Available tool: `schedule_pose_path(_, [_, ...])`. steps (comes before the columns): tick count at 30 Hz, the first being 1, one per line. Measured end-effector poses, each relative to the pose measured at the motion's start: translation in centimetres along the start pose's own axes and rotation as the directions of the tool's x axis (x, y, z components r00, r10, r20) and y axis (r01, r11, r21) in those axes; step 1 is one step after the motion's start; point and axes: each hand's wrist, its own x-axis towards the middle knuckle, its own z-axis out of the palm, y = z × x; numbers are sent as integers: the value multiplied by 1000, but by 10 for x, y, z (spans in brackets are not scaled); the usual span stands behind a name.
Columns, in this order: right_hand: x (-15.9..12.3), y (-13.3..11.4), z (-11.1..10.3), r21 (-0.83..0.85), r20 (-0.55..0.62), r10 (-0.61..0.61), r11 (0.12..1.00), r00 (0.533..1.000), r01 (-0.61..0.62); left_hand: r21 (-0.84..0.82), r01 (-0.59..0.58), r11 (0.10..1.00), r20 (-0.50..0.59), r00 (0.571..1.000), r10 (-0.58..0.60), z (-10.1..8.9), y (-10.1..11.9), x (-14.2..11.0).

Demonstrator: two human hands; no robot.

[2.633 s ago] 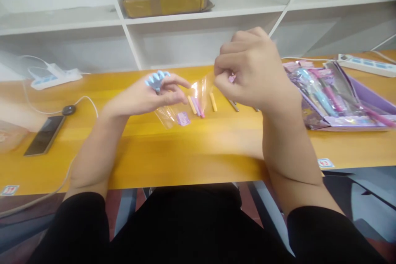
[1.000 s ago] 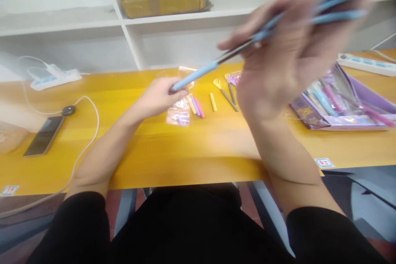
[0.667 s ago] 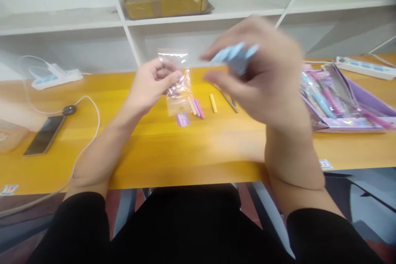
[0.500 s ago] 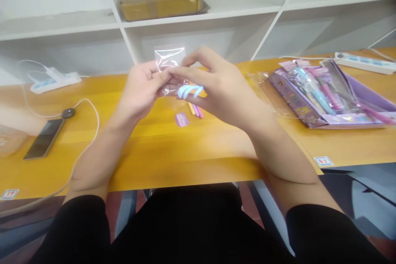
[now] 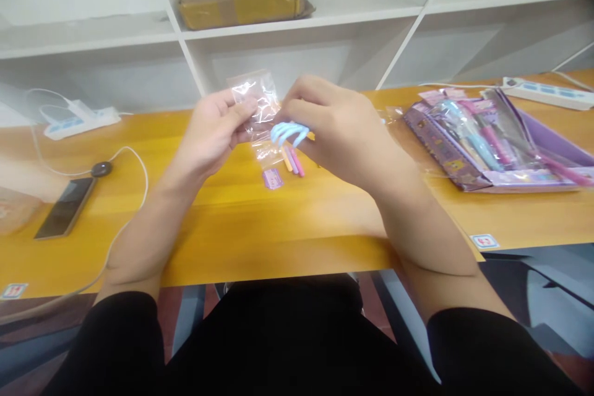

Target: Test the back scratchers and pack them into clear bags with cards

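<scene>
Between thumb and fingers, my left hand [image 5: 216,130] grips a clear plastic bag [image 5: 260,96] raised above the table. My right hand [image 5: 338,124] is closed around a light-blue coiled piece [image 5: 290,133], whose loops stick out on the palm side; what exactly it is I cannot make out. The right fingertips are beside the bag's right edge, and whether they touch it is hard to see. Below the hands, a few slim sticks [image 5: 292,161] in orange, purple and pink lie on the table, with a small purple card [image 5: 273,178] to their left.
A purple display box [image 5: 468,182] with wrapped pens stands at the right. To the left lie a phone [image 5: 65,207], a white cable and a power strip [image 5: 81,122]. Another power strip [image 5: 547,94] is at the back right. A taped carton [image 5: 245,0] rests on the shelf.
The bag has tilted and now hangs lower, its bottom in front of the table near the sticks. My right hand has shifted slightly right with the blue coiled piece.
</scene>
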Motion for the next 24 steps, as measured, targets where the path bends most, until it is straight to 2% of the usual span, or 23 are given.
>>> schedule_pose_path(6, [4,-3,-2,66,-30,47,997,998,-45,-107,2,994,54,999,4,1,7,-4])
schedule_pose_path(11, [4,3,2,232,-82,91,970,992,-70,-92,38,995,113,993,-28,2,6,-5])
schedule_pose_path(14, [4,10,4,277,-96,96,959,991,-66,-67,40,997,107,994,-33,1,4,-4])
schedule_pose_path(24, [3,4,-9,325,7,175,931,985,-168,-66,-4,998,139,990,13,-1,-2,-3])
